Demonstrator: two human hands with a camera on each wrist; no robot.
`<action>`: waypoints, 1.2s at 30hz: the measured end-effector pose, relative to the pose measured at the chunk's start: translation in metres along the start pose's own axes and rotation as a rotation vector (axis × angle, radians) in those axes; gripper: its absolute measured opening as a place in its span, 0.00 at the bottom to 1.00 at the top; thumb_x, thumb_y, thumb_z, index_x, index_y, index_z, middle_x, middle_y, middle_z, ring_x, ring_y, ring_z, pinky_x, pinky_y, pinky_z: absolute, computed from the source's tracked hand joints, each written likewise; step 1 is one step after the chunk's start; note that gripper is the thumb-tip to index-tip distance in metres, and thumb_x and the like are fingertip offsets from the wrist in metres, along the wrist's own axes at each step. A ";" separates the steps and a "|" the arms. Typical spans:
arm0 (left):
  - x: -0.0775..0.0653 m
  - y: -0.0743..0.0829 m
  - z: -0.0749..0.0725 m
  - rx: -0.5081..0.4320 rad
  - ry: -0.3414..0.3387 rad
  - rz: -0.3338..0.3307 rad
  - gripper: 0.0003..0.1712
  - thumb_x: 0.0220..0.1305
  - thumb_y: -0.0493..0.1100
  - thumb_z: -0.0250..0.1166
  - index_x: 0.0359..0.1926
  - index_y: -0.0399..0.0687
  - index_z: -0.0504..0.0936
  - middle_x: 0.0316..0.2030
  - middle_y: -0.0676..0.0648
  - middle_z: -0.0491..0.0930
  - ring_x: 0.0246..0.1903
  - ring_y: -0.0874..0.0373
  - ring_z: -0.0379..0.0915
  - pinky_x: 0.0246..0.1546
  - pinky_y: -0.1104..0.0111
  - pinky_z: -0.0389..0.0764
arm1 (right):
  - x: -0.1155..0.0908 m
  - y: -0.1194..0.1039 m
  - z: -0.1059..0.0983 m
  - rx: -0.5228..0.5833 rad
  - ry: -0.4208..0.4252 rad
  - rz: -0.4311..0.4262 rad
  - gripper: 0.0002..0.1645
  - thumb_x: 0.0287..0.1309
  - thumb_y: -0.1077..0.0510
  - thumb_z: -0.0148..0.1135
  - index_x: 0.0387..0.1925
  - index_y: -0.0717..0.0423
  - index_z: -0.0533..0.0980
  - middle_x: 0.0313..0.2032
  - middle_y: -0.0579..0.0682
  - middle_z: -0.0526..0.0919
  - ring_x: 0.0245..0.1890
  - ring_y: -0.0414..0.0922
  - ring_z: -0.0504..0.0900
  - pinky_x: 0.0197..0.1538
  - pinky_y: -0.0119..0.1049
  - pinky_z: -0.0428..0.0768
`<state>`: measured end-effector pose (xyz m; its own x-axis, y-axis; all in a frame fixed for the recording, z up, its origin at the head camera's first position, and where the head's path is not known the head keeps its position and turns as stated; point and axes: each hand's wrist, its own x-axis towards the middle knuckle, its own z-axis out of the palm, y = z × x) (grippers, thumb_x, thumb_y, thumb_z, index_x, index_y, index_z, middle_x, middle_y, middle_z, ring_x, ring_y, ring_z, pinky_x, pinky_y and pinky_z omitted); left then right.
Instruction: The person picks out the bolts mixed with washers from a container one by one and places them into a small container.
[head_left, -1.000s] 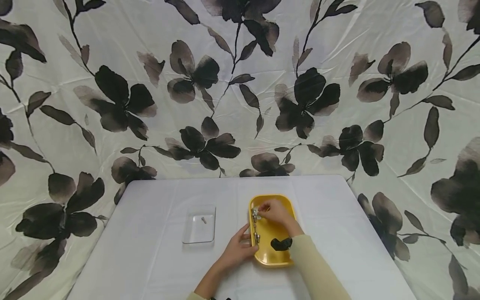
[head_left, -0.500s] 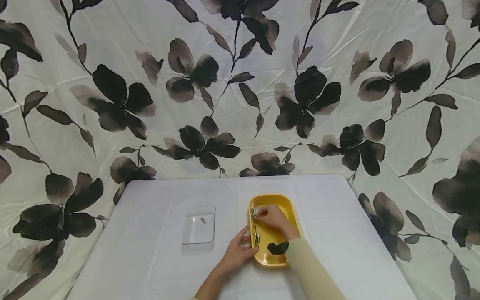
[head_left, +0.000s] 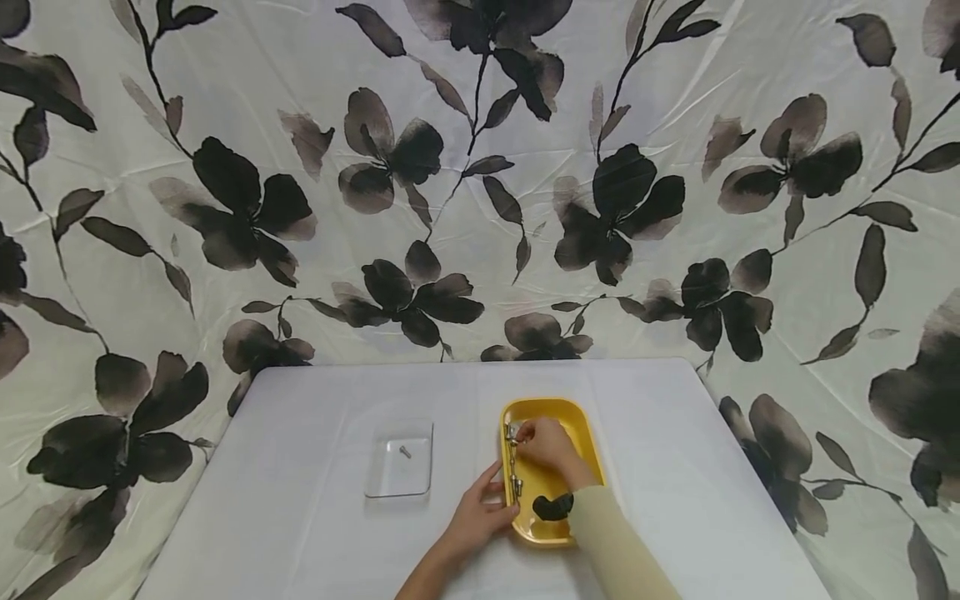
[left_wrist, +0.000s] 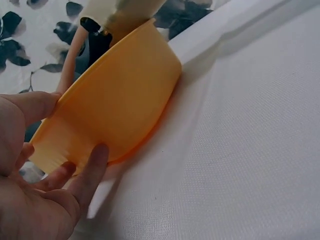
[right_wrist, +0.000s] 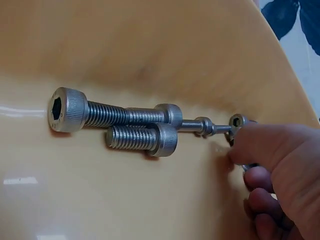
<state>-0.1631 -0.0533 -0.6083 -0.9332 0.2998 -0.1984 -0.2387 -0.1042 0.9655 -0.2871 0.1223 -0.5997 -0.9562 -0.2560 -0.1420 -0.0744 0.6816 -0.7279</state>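
A shallow yellow tray (head_left: pixel 537 479) stands on the table. My left hand (head_left: pixel 472 515) grips its left side, thumb at the rim and fingertips (left_wrist: pixel 99 152) against the outer wall. Several metal socket-head bolts lie inside in a rough line along the left wall. The largest bolt (right_wrist: pixel 70 110) is at one end, and a shorter bolt (right_wrist: pixel 145 139) lies alongside. At the line's far end my right hand (head_left: pixel 551 446) pinches a small metal piece (right_wrist: pixel 246 168), mostly hidden by the fingers. Next to these fingers is a small bolt head (right_wrist: pixel 237 120).
To the left of the tray, a clear square dish (head_left: pixel 397 483) holds one small screw (head_left: pixel 405 452). A white cloth covers the table (head_left: pixel 300 517). Behind it hangs a floral curtain (head_left: pixel 517 83). A black wrist strap (head_left: pixel 552 507) hangs over the tray's near part.
My right hand has shifted slightly within the tray's far left corner. The left hand stays on the tray's side. The whole head view has dropped a little.
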 end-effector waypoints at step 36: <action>-0.009 -0.002 -0.006 -0.048 -0.003 -0.023 0.44 0.64 0.37 0.64 0.75 0.44 0.51 0.59 0.33 0.66 0.49 0.43 0.76 0.45 0.56 0.83 | -0.004 -0.021 -0.018 -0.111 0.124 -0.196 0.07 0.50 0.54 0.72 0.24 0.49 0.80 0.22 0.40 0.77 0.22 0.38 0.73 0.26 0.31 0.74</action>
<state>-0.1561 -0.0615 -0.6099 -0.9265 0.3053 -0.2201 -0.2729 -0.1423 0.9515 -0.2865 0.1217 -0.5722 -0.9474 -0.3091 0.0826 -0.2854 0.6999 -0.6547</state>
